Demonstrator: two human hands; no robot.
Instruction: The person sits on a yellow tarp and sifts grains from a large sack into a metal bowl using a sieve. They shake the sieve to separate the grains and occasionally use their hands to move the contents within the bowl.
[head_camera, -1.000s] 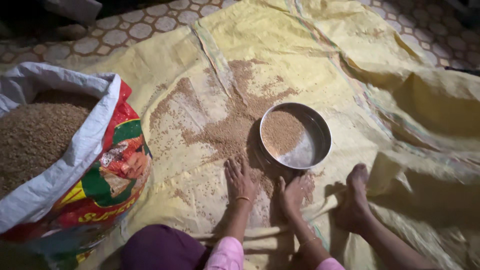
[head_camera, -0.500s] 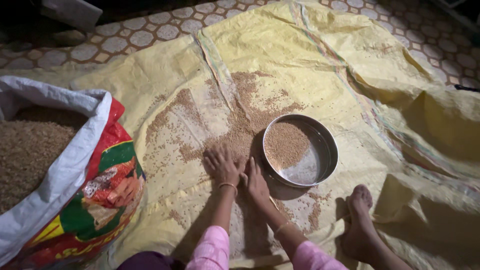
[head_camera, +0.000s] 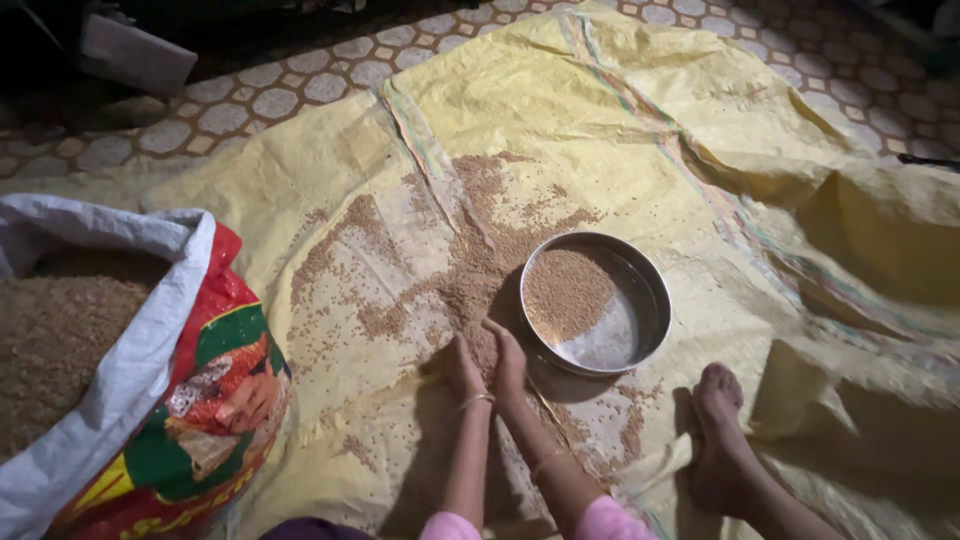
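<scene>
Loose grain (head_camera: 470, 270) is spread in a thin brown scatter over a yellow woven sheet (head_camera: 560, 110) on the floor. The densest patch lies directly ahead of both hands and just left of a round metal pan (head_camera: 596, 302). The long axis of the scatter runs away from the person, from the fingertips up towards the sheet's seam, with a side arm trailing to the left.

The left hand (head_camera: 462, 368) and right hand (head_camera: 507, 362) are set side by side, touching or nearly so, edges down on the sheet, palms turned inward. Fingers are held together and extended, slightly cupped; nothing is gripped, though grain is banked against and between them. The right hand is the nearer to the pan, its fingertips just beside the rim; the left is nearer the leftward trail of grain. Bangles are seen at both wrists, pink sleeves below.

The pan sits flat, partly filled, grain heaped on its left half and bare metal shown on the right.

A smaller patch of grain lies near a bare foot (head_camera: 715, 425) to the right. An open sack (head_camera: 150, 360), white-lined with red and green print, stands at far left, full of the same grain. A patterned tile floor (head_camera: 250, 90) is visible beyond the sheet.
</scene>
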